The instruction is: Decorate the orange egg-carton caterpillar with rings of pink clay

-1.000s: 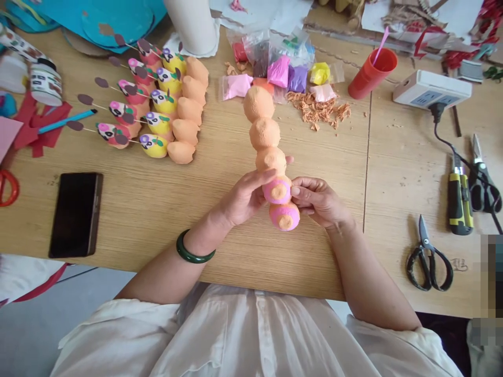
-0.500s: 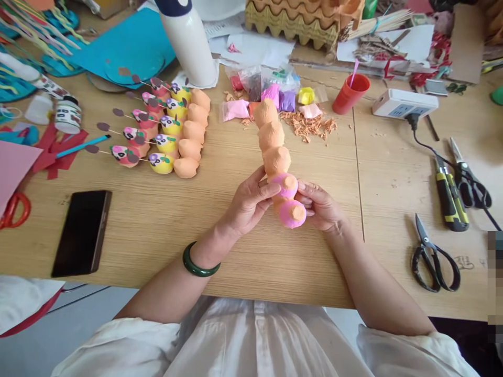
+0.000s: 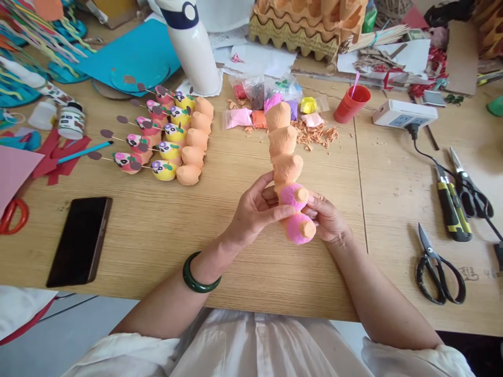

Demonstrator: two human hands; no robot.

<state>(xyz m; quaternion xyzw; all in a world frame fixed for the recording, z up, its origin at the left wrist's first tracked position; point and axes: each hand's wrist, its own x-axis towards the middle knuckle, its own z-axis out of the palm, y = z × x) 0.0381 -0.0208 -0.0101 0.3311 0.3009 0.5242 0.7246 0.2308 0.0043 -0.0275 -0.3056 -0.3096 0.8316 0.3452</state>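
Observation:
An orange egg-carton strip (image 3: 288,166) slants over the table, its two nearest bumps coated in pink clay with orange tips left bare. My left hand (image 3: 257,209) grips the strip from the left, thumb across the pink part. On the other side, my right hand (image 3: 324,214) pinches the strip's edge beside the upper pink bump; some fingertips are hidden behind it. Farther left stand carton rows with decorated yellow cups (image 3: 168,151), red-pink cups (image 3: 137,142) and plain orange cups (image 3: 192,157). Bags of coloured clay (image 3: 239,117) lie beyond the strip.
A phone (image 3: 79,241) lies at the left, near red scissor handles (image 3: 14,215). A white bottle (image 3: 196,57) and red cup (image 3: 351,103) stand at the back. To the right are a power strip (image 3: 404,115), a yellow-black tool (image 3: 454,209) and black scissors (image 3: 440,275).
The strip and both hands have shifted slightly right and nearer in view, and the strip has turned a little. My left thumb now lies lower on the pink part. The whole view has shifted slightly.

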